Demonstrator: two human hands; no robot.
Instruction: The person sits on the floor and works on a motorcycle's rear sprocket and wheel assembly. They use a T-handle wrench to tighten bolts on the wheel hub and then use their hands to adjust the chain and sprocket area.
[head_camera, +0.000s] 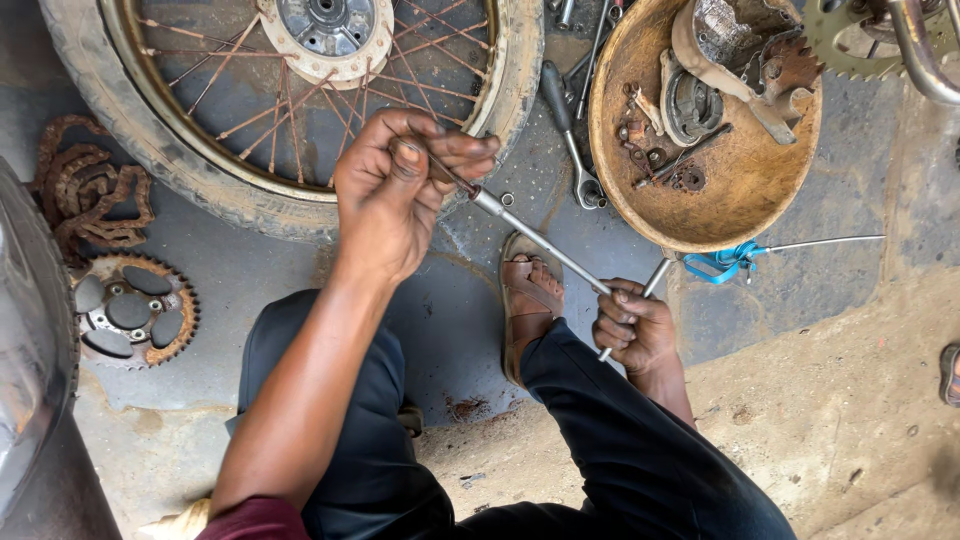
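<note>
Just below the spoked wheel with its muddy tyre, the left hand pinches one end of a long, thin steel rod; the right hand grips the other end. It looks stiff, light and greasy, best held at both ends.

Rust-orange spokes and a rust-streaked rim inside a grey, mud-dusted tyre. Silver-grey hub ringed in cream. Reddish-brown rusted chain; sprocket with rusty teeth around dull silver. Ochre-brown, rust-stained bowl of dark brown parts. Bright silver rod and steel-grey ratchet wrench. Vivid blue ribbon. Brown sandal, dark navy trousers, maroon sleeve. Blue-grey floor fading to tan.
</note>
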